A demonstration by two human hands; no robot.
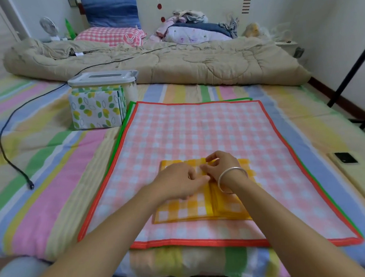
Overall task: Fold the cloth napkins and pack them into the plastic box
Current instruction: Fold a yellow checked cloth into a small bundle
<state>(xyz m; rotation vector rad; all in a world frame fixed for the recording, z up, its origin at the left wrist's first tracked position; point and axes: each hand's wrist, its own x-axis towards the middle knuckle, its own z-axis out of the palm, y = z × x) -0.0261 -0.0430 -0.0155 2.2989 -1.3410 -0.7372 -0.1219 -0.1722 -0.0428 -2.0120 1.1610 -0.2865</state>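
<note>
**A:** What sort of room is it?

**B:** A bedroom, seen from the head camera. A bed with a pastel striped sheet fills the view. At 12 o'clock a beige quilt lies bunched across it. Behind the quilt are a pink checked pillow, a small fan and a heap of clothes.

**A:** Anything near the work?

**B:** A black cable trails down the sheet at 9 o'clock. A phone lies at 3 o'clock, well apart. The plastic box stands at 10 o'clock with its lid on and leaf-print napkins upright inside. It sits just beside the far left corner of a red-edged pink checked napkin. That one is spread flat over a green-edged cloth. Nothing lies between the hands and the box.

**A:** And the napkin being folded?

**B:** The yellow checked napkin rests on the pink one, towards 6 o'clock. It looks slightly wider from 9 to 3. A solid yellow hem runs 12 to 6 down its middle, with the layers stacked on the right half.

**A:** The hands?

**B:** The right hand, wearing a silver bangle, has curled fingers pinching a fold near the far edge. The left hand lies palm down on the cloth with its fingertips meeting the right. I cannot tell whether it pinches.
</note>
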